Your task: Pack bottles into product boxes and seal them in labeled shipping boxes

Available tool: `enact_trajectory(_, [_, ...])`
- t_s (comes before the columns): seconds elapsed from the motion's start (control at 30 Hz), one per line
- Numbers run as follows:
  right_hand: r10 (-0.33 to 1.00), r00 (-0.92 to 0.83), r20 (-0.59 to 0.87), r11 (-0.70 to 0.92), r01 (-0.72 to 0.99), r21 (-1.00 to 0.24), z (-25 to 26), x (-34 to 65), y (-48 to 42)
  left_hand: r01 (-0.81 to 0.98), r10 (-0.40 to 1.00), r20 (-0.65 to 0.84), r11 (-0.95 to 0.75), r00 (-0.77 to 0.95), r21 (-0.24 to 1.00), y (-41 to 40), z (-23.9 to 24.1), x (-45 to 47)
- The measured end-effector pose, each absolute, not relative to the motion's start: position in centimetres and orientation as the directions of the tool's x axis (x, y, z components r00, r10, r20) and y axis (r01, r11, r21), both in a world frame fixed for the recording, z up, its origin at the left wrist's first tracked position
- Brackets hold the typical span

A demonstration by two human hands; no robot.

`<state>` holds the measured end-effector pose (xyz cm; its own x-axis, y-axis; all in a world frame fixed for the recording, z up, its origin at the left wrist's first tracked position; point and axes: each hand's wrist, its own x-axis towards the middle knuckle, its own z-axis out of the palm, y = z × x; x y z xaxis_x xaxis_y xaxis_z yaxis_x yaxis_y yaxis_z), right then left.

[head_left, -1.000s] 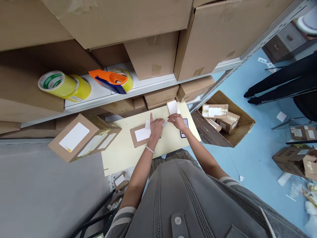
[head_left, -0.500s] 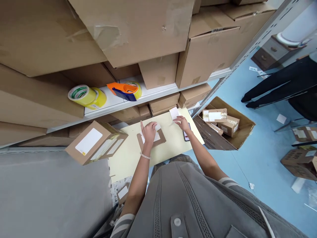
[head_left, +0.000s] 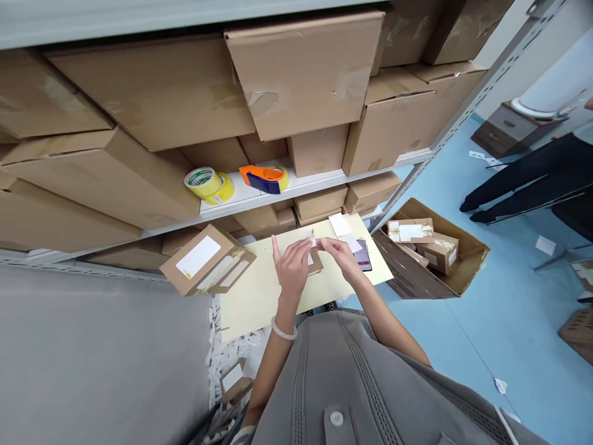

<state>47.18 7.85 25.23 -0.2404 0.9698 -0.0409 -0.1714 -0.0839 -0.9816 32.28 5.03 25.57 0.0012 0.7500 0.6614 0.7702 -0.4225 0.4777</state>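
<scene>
My left hand point(head_left: 291, 267) and my right hand point(head_left: 340, 254) meet over a pale yellow table point(head_left: 259, 295). Between their pinched fingertips is a small white label point(head_left: 311, 241) with a yellow corner, lifted a little above a flat brown parcel point(head_left: 315, 264) that my left hand mostly hides. The index finger of my left hand sticks up; the others curl. A stack of white labels point(head_left: 340, 225) lies at the table's far edge and a phone point(head_left: 363, 256) lies just right of my right hand.
A labelled cardboard box point(head_left: 206, 258) sits on the table's left end. Yellow tape rolls point(head_left: 208, 183) and an orange tape dispenser point(head_left: 263, 177) stand on the shelf above. An open carton point(head_left: 463, 272) of small parcels rests on the blue floor at right. Another person's legs point(head_left: 523, 179) are at far right.
My left hand lifted off the parcel and came together with my right hand, which left the label stack; both now pinch a small label. The camera tilted up.
</scene>
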Motion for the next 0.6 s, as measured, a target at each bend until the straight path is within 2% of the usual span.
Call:
enact_trajectory(0.2, [0.965, -0.263, -0.016, -0.07, -0.199, -0.977, 27.0, 46.7, 5.8, 0.785, 0.721, 0.693, -0.432, 0.005, 0.444, 2.6, 26.2, 32.3])
enact_trajectory(0.6, [0.946, -0.324, 0.011, -0.045, -0.166, -0.985, 28.0, 44.1, 4.1, 0.758, 0.736, 0.667, -0.367, -0.118, 0.539, -0.6, 28.1, 30.6])
